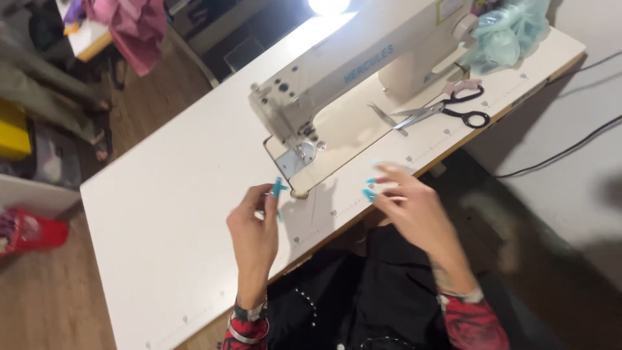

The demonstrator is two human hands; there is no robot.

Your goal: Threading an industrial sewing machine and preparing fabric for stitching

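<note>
Both hands hover over the near edge of the white bench (175, 214), just in front of the sewing machine (350, 71). The left hand (254, 234) is raised with fingers loosely curled and thumb and forefinger pinched narrow; whether they grip anything cannot be told, though a faint thin thread (315, 206) seems to hang between the hands. The right hand (414, 206) is blurred, its fingers spread fairly wide and holding nothing that can be made out. Both hands carry bright teal fingernails. They sit well apart from each other, with the corner of the machine's base plate (337, 139) and the needle area (303, 150) just beyond the gap between them. To the left of the left hand the bench runs broad and bare to its far left edge, giving wide room on that side. To the right, the bench edge cuts diagonally close beside the right hand, so that hand sits near the drop to the dark floor. Further along that edge lie black-handled scissors (447, 109), blades open, well clear of both hands. A bundle of pale green plastic (505, 32) rests at the far right corner behind the machine. A black garment (363, 291) lies in the person's lap below the bench edge.
</note>
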